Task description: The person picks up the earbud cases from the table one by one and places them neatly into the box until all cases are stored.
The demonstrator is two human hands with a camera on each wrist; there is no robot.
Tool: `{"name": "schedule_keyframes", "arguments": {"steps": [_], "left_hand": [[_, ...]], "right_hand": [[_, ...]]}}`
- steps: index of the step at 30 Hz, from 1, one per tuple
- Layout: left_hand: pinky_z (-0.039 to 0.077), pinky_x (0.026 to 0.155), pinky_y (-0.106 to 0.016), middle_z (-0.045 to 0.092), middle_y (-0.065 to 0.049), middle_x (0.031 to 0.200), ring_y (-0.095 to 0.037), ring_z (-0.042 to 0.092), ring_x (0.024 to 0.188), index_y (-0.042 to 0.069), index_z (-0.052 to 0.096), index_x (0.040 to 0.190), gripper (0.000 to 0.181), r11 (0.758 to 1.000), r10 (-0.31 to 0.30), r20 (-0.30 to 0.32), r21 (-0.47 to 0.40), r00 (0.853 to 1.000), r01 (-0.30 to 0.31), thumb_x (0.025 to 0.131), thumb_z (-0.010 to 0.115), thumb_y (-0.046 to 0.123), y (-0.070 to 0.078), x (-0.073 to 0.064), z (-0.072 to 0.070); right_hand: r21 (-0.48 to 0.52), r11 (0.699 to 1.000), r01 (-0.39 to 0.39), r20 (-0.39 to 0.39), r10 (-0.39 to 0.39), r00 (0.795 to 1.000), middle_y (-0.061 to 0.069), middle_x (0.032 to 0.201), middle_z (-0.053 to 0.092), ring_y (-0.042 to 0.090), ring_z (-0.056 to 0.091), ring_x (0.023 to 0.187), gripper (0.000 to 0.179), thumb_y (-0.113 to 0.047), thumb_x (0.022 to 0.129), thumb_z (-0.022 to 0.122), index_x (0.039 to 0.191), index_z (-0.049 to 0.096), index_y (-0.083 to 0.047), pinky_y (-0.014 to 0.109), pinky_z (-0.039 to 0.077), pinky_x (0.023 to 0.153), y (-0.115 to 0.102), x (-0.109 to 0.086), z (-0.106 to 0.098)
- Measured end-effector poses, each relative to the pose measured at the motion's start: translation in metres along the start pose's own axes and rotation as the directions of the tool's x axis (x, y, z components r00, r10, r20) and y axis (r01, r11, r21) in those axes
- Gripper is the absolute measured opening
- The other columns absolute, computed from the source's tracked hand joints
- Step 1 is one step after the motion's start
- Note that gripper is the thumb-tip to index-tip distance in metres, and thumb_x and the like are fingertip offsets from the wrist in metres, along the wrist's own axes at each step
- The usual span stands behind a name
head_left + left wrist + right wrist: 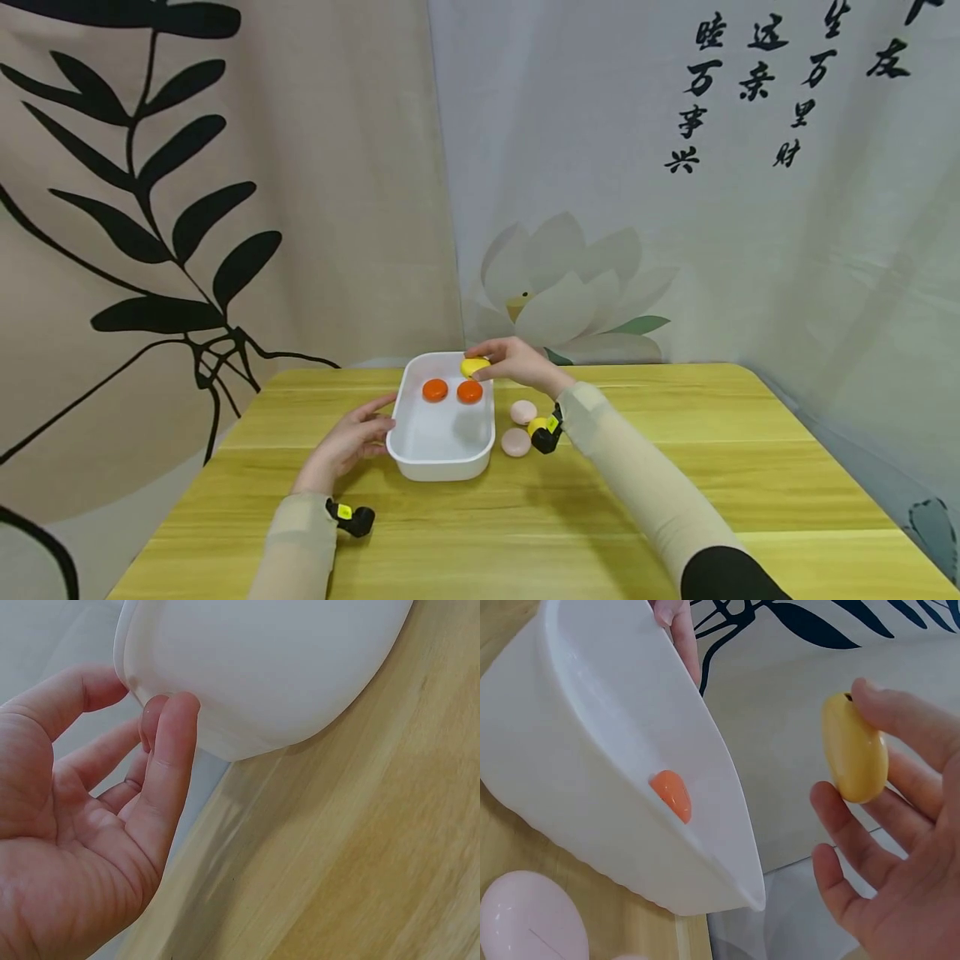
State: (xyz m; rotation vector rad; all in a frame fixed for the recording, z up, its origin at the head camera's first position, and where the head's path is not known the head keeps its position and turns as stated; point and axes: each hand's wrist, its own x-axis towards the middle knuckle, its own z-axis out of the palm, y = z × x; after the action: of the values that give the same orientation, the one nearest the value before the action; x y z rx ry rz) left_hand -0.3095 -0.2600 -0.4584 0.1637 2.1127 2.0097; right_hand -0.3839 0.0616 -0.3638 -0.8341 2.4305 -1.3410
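Note:
A white rectangular plastic bin (442,450) stands on the table, and two glossy orange rounded discs (435,390) lie inside it near its far end. My right hand (517,365) pinches a glossy yellow rounded disc (855,750) between thumb and fingers, above the bin's far right corner. A small dark mark shows at that disc's upper end in the right wrist view. My left hand (360,437) is at the bin's left side, its fingers spread and the fingertips (180,709) against the outer wall and rim.
Right of the bin lie two pale pink discs (516,442) and another yellow disc (537,425), partly covered by the right wrist's black camera (546,440). The wooden table (645,467) ends just behind the bin, before a printed curtain (360,208).

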Motion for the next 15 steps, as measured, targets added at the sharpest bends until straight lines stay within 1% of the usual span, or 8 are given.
{"name": "schedule_keyframes", "arguments": {"steps": [6,12,15], "left_hand": [[0.056,0.075,-0.036,0.053,-0.029,0.122,-0.024,0.063,0.087,0.008,0.032,0.151,0.062,1.000,-0.007,-0.007,0.001,1.000,0.007,0.095,0.059,0.009,-0.001,0.002,0.000],[0.056,0.075,-0.036,0.054,-0.028,0.121,-0.024,0.063,0.086,0.009,0.033,0.151,0.063,1.000,-0.007,-0.016,0.004,1.000,0.007,0.094,0.060,0.010,-0.002,0.002,0.000],[0.056,0.075,-0.036,0.053,-0.028,0.120,-0.024,0.062,0.085,0.008,0.032,0.151,0.064,1.000,-0.003,-0.007,0.001,1.000,0.003,0.094,0.060,0.010,-0.002,0.001,0.000]], "right_hand": [[-0.013,1.000,0.013,0.002,-0.013,1.000,-0.005,0.126,0.062,0.019,0.055,0.118,0.046,-0.031,0.084,0.076,0.127,0.066,-0.019,0.038,0.045,0.098,0.000,0.006,0.003],[-0.026,0.999,0.028,0.006,-0.028,1.000,-0.005,0.123,0.063,0.017,0.057,0.113,0.046,-0.028,0.083,0.077,0.126,0.066,-0.016,0.035,0.047,0.096,-0.003,0.011,0.007],[-0.028,0.999,0.030,0.011,-0.030,1.000,-0.005,0.123,0.064,0.017,0.058,0.111,0.045,-0.027,0.083,0.077,0.125,0.066,-0.016,0.034,0.047,0.095,-0.005,0.013,0.009]]}}
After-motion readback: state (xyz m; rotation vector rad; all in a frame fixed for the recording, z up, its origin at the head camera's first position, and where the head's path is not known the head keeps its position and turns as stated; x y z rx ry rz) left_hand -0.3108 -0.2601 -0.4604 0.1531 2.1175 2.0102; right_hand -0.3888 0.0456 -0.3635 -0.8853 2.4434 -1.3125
